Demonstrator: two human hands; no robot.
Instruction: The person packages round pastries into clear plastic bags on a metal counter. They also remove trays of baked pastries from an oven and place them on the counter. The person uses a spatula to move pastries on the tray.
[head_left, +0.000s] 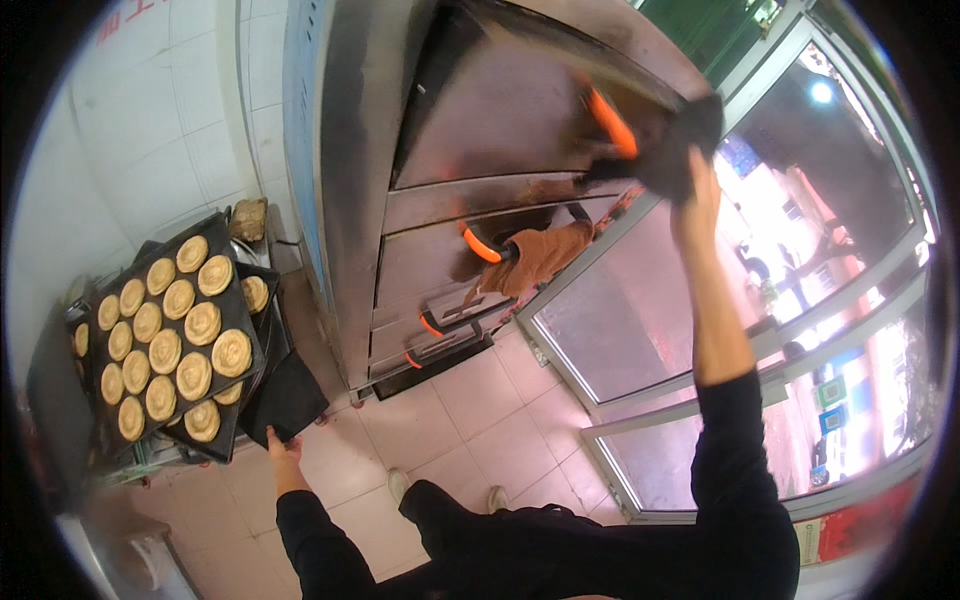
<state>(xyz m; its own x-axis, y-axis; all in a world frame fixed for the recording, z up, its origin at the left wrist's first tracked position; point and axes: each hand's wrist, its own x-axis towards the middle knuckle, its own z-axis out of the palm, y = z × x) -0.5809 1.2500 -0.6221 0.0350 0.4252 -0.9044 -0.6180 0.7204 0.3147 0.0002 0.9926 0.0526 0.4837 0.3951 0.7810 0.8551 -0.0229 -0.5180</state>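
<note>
My right hand (699, 187) is raised at the upper right. It grips a black cloth-like pad (686, 150), blurred, beside the orange-and-black handle (613, 124) of the upper door on a steel deck oven (480, 112). Whether the pad touches the handle is unclear. Low on the left, my left hand (285, 448) pinches the corner of another flat black pad (286, 397). That pad hangs next to a dark baking tray (251, 300) carrying several round, flat pastries (165, 351).
A brown cloth (536, 255) hangs on the oven's middle handle (480, 244). More trays with pastries (202, 421) sit beneath the top one. Glass doors in metal frames (630, 330) stand to the right. Pale floor tiles (420, 427) lie before my feet.
</note>
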